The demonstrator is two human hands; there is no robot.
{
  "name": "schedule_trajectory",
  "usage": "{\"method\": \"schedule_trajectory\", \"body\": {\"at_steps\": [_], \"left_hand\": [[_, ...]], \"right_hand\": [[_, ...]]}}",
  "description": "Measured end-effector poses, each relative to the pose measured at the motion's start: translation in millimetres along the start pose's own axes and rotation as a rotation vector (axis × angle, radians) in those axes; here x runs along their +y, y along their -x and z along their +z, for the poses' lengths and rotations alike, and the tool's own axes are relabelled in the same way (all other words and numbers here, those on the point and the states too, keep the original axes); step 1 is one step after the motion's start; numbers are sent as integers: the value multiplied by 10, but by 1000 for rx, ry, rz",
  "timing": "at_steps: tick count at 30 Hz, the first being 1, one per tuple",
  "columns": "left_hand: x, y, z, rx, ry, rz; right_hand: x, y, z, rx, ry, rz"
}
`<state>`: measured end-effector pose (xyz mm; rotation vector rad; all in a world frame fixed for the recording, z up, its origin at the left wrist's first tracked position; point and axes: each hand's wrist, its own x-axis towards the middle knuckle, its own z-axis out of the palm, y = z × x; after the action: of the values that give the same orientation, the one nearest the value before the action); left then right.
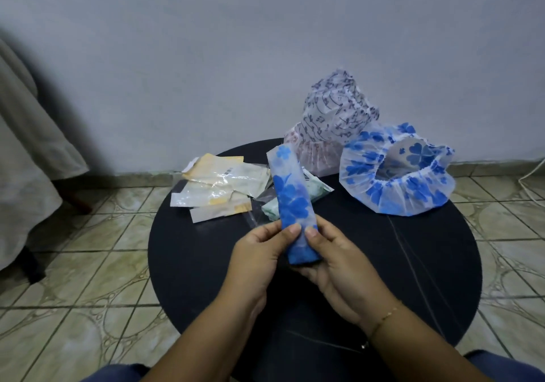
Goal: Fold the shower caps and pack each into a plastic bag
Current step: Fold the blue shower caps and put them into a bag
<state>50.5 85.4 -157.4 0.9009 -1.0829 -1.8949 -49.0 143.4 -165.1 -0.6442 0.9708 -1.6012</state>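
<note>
head view: left hand (259,252) and right hand (333,259) both pinching near end of folded blue shower cap (292,201), held above round black table (427,263). likely to spring open if pinch loosens. plastic bags (218,188) far left, unfolded caps (395,172) far right; tiled floor, pale wall.

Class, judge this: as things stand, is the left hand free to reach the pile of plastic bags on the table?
Probably not yet: the left hand pinches the folded blue-flowered shower cap. The plastic bags lie unobstructed on its side.
</note>
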Motion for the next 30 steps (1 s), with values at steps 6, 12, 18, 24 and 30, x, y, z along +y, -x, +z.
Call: {"method": "schedule_trajectory", "body": {"at_steps": [6,12,18,24,30], "left_hand": [[160,-245,-253,50,-344,61],[402,-719,-446,349,-1024,256],[798,-1149,-486,517,-1482,562],[847,-1786,-278,29,-2106,356],[743,-1856,-143,-76,-2245,147]], "right_hand": [[48,-251,107,16,5,33],[-9,-561,118,193,-83,49],[-118,-876,191,262,-86,65],[-175,-1081,204,284,-38,47],[-227,-1090,98,301,-49,38]]}}
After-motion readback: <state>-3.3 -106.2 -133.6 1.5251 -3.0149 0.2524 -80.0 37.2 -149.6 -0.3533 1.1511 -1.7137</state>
